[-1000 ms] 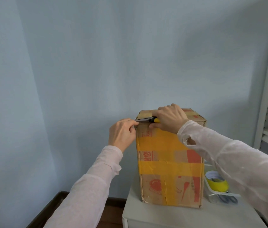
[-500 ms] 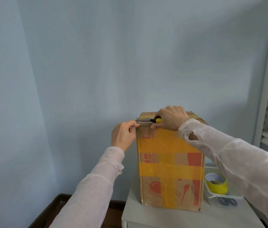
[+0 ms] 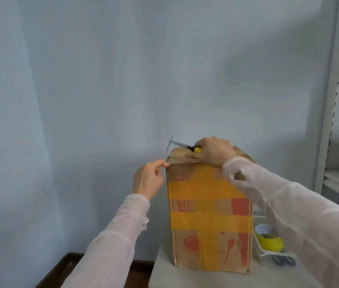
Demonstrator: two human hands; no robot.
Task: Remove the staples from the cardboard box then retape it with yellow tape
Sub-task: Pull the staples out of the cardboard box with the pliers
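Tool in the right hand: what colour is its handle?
Yellow tool handle, black collar by the metal shaft; head view, mostly covered by the right hand.

Likely a storeroom: slotted metal shelving [image 3: 330,100] against a plain wall [image 3: 102,80].

We see a brown cardboard box [image 3: 206,206] with red print and crossing yellow tape bands [image 3: 206,222], a yellow tape roll [image 3: 269,243] with white core, a tool [image 3: 195,149] with black-and-yellow handle, and a pale blue wall [image 3: 123,80].

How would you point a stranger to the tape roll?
Find the tall brown cardboard box on the pale table. Right of its base sits a clear plastic tray. The yellow tape roll stands inside it, the only round yellow thing there.
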